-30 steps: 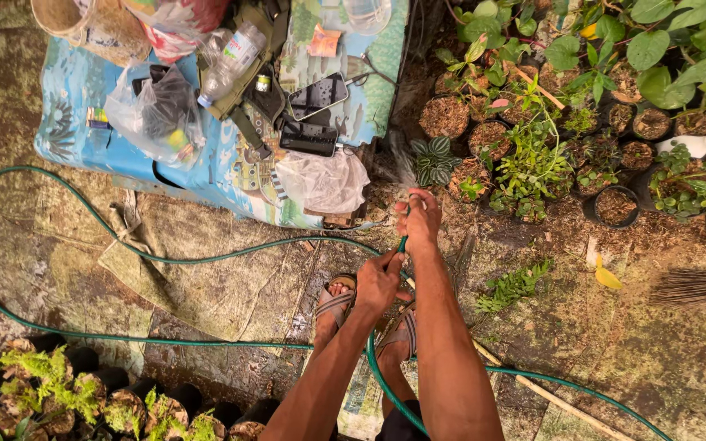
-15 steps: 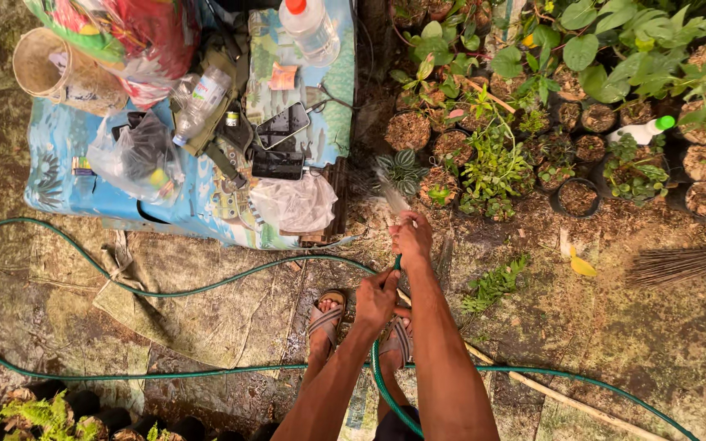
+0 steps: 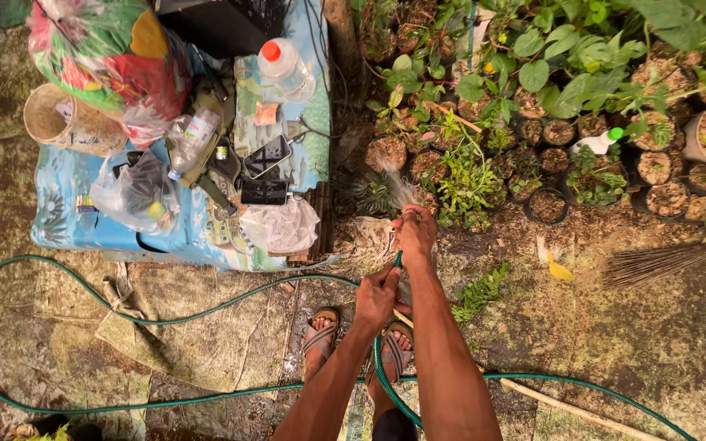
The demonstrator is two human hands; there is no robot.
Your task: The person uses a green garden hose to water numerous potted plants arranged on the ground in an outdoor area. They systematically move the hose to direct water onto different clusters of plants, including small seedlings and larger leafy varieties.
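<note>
Garden ground; my right hand (image 3: pixel 415 235) grips hose (image 3: pixel 165 295) tip, left hand (image 3: pixel 376 296) clasps behind; spray now reaches pots (image 3: pixel 551 204), view shifted.

— What carries it all?

— Damp earth (image 3: pixel 655 343), and on it a low table under a blue patterned cloth (image 3: pixel 67 224).

— What lies on the ground?

— A looping green hose (image 3: pixel 124 314), rows of potted plants (image 3: pixel 549 155), a twig broom (image 3: pixel 663 261), a pale stick (image 3: pixel 565 408).

— And on the cloth?

— A clear bottle with a red cap (image 3: pixel 283 65), two phones (image 3: pixel 265 171), plastic bags (image 3: pixel 279 227), a bucket (image 3: pixel 63 118).
</note>
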